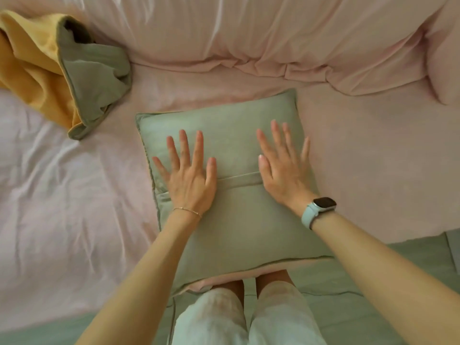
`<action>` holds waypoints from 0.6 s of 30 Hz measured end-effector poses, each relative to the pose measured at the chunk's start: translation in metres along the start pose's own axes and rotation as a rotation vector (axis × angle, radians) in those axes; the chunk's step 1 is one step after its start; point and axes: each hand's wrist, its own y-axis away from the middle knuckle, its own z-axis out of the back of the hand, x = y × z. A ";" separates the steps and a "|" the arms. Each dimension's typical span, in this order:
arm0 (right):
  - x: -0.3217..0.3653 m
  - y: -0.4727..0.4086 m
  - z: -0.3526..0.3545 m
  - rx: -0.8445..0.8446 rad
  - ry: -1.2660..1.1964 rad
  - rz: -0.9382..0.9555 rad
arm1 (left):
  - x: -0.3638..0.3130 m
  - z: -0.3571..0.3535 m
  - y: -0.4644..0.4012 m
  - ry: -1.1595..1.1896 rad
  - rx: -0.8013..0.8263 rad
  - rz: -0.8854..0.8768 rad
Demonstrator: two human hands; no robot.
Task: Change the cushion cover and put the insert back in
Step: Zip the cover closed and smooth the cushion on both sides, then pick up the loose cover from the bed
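A filled cushion in a sage green cover (231,220) lies flat on the pink bed sheet, its near edge hanging over the bed's edge. An envelope flap seam runs across its middle. My left hand (189,175) presses flat on the cushion's left half, fingers spread and straight. My right hand (283,168) lies flat on the right half, fingers also straight; a watch with a pale blue strap is on that wrist. A crumpled yellow and green cover (62,78) lies empty at the far left of the bed.
A large pink pillow (249,33) stretches across the back, and another pink pillow (445,51) sits at the far right. The pink sheet (62,195) is wrinkled on the left. My legs stand against the bed's edge on a pale green floor (373,295).
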 end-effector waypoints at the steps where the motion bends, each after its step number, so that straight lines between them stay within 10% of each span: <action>1: 0.010 -0.014 -0.004 0.030 0.026 0.073 | -0.009 -0.003 -0.015 -0.024 0.018 -0.017; 9: 0.000 -0.034 -0.036 0.178 0.081 0.077 | 0.059 -0.016 -0.024 -0.029 0.150 0.122; 13: -0.012 -0.031 -0.023 0.098 -0.093 -0.289 | 0.088 0.000 -0.012 0.233 0.154 0.364; 18: 0.011 -0.002 -0.003 -0.329 -0.077 0.195 | 0.041 -0.001 0.012 0.127 -0.325 -0.195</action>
